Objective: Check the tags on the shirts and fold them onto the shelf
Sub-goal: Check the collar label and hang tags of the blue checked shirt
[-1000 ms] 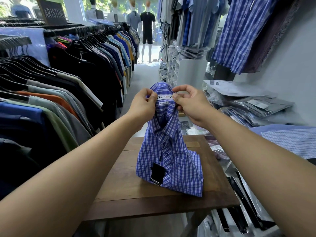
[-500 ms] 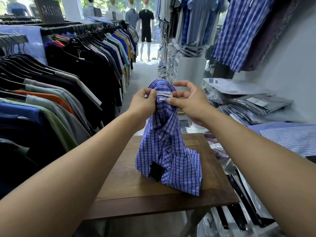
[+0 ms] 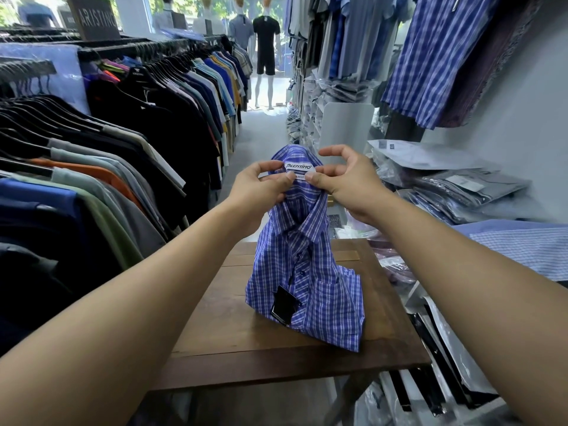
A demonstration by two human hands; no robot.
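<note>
Right grip index raised; with left grip pinches shirt; size tag part-hidden.

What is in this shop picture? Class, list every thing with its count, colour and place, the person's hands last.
check shirt: one, blue and white, lower part on the table, collar held up
neck label: one, white, inside the collar between the thumbs
hang tag: one, black, low on the shirt front
table: one, brown wood, centre
hanging tops: many, mixed colours, rack on left
sign: one, dark, above the left rack
bagged shirts: several, grey and blue, stacked at right
wall shirt: one, blue check, hung upper right
mannequins: several, one dressed in black, far end of aisle
left hand: one, pinches collar left of the label
right hand: one, pinches collar right of the label
</note>
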